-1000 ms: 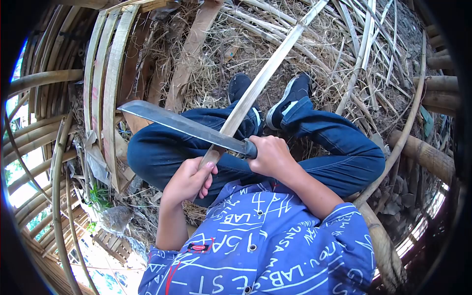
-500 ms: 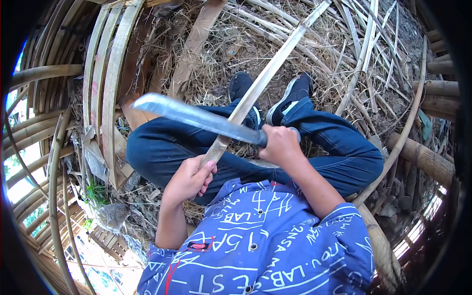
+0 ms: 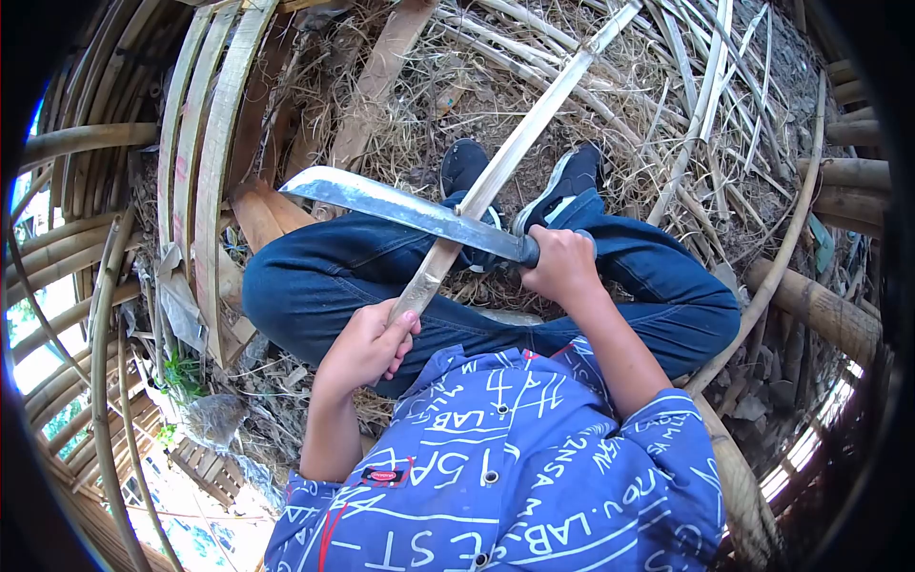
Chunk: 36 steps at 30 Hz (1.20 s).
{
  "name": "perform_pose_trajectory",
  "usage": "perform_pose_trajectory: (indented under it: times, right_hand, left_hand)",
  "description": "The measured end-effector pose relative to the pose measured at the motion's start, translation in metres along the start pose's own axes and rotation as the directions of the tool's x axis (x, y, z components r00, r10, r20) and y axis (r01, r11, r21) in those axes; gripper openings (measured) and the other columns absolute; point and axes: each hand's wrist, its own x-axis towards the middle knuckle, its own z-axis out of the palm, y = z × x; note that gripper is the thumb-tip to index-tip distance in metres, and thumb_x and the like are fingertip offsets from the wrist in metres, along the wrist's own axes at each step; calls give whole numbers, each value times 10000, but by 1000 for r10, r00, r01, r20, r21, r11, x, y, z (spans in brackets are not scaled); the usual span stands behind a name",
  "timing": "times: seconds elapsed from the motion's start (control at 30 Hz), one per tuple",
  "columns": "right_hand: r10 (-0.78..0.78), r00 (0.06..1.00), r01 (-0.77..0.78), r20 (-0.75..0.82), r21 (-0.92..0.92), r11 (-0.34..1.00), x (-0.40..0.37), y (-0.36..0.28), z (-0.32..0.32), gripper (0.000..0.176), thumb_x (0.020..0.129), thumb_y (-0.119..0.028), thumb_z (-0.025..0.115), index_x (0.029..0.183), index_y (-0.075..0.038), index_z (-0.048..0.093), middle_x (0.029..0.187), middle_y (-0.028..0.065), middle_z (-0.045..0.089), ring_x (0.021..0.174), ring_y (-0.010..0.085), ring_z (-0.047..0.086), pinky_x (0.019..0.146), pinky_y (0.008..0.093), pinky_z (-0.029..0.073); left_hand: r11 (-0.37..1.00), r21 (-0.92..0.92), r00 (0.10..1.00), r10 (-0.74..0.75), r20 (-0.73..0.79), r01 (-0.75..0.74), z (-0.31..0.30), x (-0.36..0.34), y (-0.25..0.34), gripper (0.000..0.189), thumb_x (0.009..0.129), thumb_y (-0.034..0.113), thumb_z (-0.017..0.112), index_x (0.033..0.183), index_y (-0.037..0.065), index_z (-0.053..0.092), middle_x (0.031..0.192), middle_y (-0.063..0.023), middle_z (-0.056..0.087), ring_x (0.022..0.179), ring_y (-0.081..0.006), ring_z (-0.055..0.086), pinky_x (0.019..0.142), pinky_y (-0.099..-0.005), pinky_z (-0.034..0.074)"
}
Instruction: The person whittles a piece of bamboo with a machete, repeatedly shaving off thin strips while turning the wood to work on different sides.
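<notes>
We are clasping the near end of the bamboo strip (image 3: 534, 119) in our left hand (image 3: 367, 345), the strip slanting out over our crossed legs (image 3: 315, 276). Our right hand (image 3: 562, 264) is closed round the machete (image 3: 400, 208) handle. The blade is lying across the strip, seemingly touching it. We should be angling the edge shallow, away from the left hand.

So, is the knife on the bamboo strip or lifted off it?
On it, apparently: the knife, held in the right hand, crosses the strip just beyond the left hand, with no gap visible.
</notes>
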Motion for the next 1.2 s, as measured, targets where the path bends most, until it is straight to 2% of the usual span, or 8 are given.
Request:
perform_pose_trajectory:
  times: [0.3,0.37,0.43,0.53,0.7,0.9,1.07,1.2]
  right_hand:
    - [-3,1000,4,18,-41,999,3,9,-4,256,644,-221,714,857,-93,657,812,162,697,786,358,682,713,459,540]
    - [196,981,-193,11,-114,975,10,27,-5,243,666,-231,718,862,-98,665,824,165,700,804,362,683,726,460,545]
    - [296,952,-298,-79,-8,955,20,62,-15,213,702,-246,694,854,-98,675,830,191,695,816,376,679,755,488,540]
    - [230,965,-243,-130,-97,965,26,74,-27,190,714,-230,674,842,-90,676,825,196,693,816,380,676,760,490,537]
    - [186,973,-183,-134,38,982,14,51,-21,205,723,-214,658,869,-71,678,788,222,679,789,410,665,760,504,531]
    - [-19,999,10,42,206,978,-18,-25,-7,230,648,-188,695,857,-95,676,718,203,659,718,402,655,691,493,531]
    - [-84,985,65,150,122,990,-13,-49,-3,255,651,-214,688,844,-50,655,732,207,669,729,390,674,694,478,539]
    - [-55,993,53,106,21,998,0,-36,-9,250,655,-200,697,850,-48,663,774,204,683,753,384,683,715,472,543]
  left_hand:
    - [1000,-13,1000,6,10,-6,-1,-2,-1,262,1027,243,456,900,28,533,617,32,480,459,-40,444,406,-215,395]
    - [1000,-16,1000,5,17,-4,-1,-4,-2,259,1027,242,456,900,29,533,618,33,479,460,-39,442,405,-214,392]
    - [999,-38,1000,-8,21,9,0,-6,-4,259,1027,243,457,900,30,533,621,37,479,463,-38,441,406,-211,387]
    - [1000,25,1000,-18,22,17,-2,-3,3,261,1028,240,452,903,27,535,622,39,478,464,-37,437,407,-210,386]
    - [1000,-26,1000,-15,12,15,-1,-3,1,265,1031,235,440,914,17,535,624,40,472,464,-36,430,409,-212,388]
    - [1000,-21,1000,-9,23,9,0,1,3,264,1031,235,439,925,14,537,631,37,462,463,-38,423,407,-217,390]
    - [1000,22,999,13,-48,-12,5,1,1,233,1017,205,467,920,9,548,612,26,474,454,-44,431,393,-230,385]
    - [989,124,991,94,-99,-81,9,2,-6,221,1002,190,495,905,1,554,597,17,493,452,-50,451,388,-236,386]
